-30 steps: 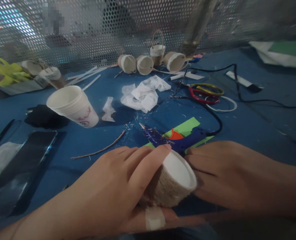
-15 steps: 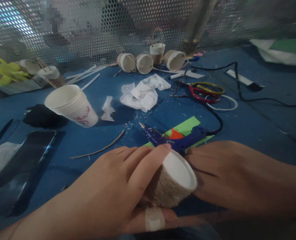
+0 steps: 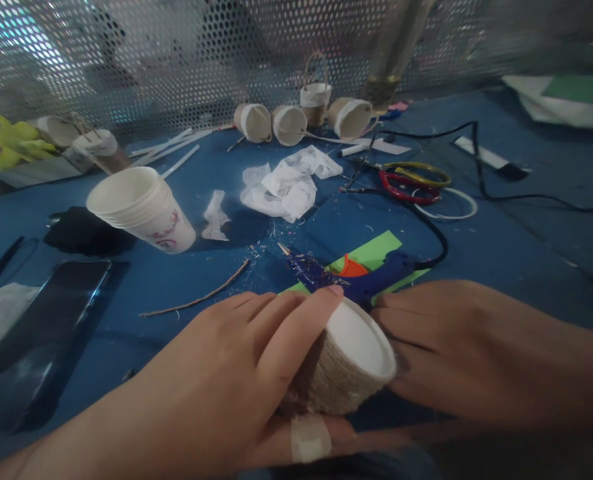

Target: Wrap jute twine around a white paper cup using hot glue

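A paper cup wrapped in brown twine lies tilted in my left hand, its white end facing up and right. The fingers go over the far side and the thumb, with a strip of white tape round it, passes underneath. My right hand is curled closed against the cup's right side; its fingertips are hidden, so what they grip does not show. Just beyond the cup rests a blue glue gun, over green paper and a small orange piece.
A twine piece and stacked paper cups lie to the left, with a phone nearer. Crumpled white paper, scissors and a black cord are farther out. Small twine-wrapped cups line the mesh panel.
Both hands and the wrapped cup keep almost the same pose. The view has shifted very slightly; nothing is visibly taken up or let go.
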`<control>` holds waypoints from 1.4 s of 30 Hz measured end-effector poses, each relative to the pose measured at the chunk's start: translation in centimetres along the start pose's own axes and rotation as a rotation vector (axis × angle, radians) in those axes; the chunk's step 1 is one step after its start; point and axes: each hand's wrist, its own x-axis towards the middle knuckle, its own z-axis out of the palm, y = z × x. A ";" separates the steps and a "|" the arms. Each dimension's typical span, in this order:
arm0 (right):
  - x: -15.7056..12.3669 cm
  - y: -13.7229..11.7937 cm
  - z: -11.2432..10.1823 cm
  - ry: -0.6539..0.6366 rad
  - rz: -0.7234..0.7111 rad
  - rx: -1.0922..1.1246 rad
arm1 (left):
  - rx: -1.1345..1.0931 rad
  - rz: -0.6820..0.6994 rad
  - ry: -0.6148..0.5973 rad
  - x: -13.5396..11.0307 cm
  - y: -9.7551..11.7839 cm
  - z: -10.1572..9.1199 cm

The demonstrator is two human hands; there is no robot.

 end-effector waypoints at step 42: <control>-0.3 -0.1 0.3 0.006 -0.023 -0.042 | -0.009 -0.013 -0.005 0.1 0.0 0.0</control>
